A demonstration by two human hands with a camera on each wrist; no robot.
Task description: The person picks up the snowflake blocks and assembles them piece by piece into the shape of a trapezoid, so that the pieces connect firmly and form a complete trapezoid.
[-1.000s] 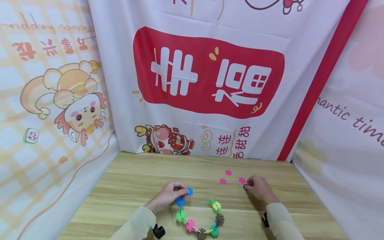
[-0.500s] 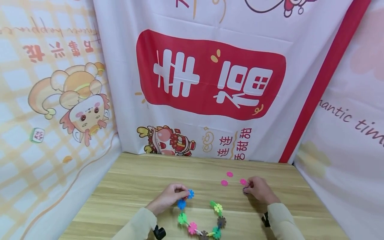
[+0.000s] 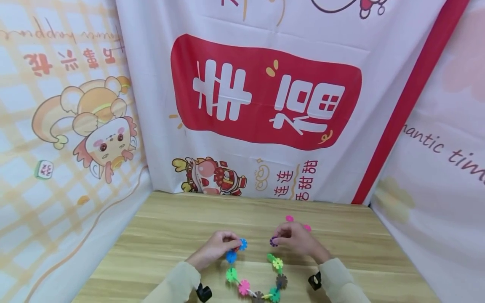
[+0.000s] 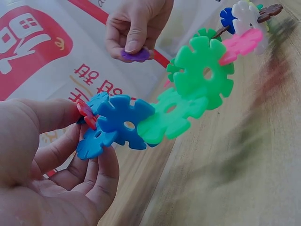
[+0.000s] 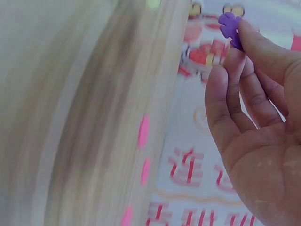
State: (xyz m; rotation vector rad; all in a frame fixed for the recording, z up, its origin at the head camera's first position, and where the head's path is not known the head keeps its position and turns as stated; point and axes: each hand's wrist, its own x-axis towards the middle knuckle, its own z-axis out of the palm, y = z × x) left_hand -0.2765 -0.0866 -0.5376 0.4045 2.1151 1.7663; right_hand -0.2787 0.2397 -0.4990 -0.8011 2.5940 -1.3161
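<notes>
My left hand [image 3: 216, 248] pinches one end of a chain of interlocking snowflake discs [image 3: 231, 275]. At that end, blue discs [image 4: 123, 117] and a red disc [image 4: 87, 115] sit at the thumb in the left wrist view. From there the chain curves through green, pink, brown and yellow discs to a loose green end [image 3: 270, 256]. Between thumb and fingertips, my right hand [image 3: 299, 240] pinches a single purple snowflake disc [image 5: 229, 27]. It is held apart from the chain, across from the left hand's end.
Pink discs [image 3: 289, 219] lie on the wooden table [image 3: 170, 219] behind the right hand; three show in the right wrist view. A printed cloth [image 3: 159, 105] hangs at the table's back edge, with more cloth at both sides.
My right hand has moved left with the purple disc, away from beside the pink discs and toward the chain. It now covers one pink disc in the head view. My left hand keeps its hold.
</notes>
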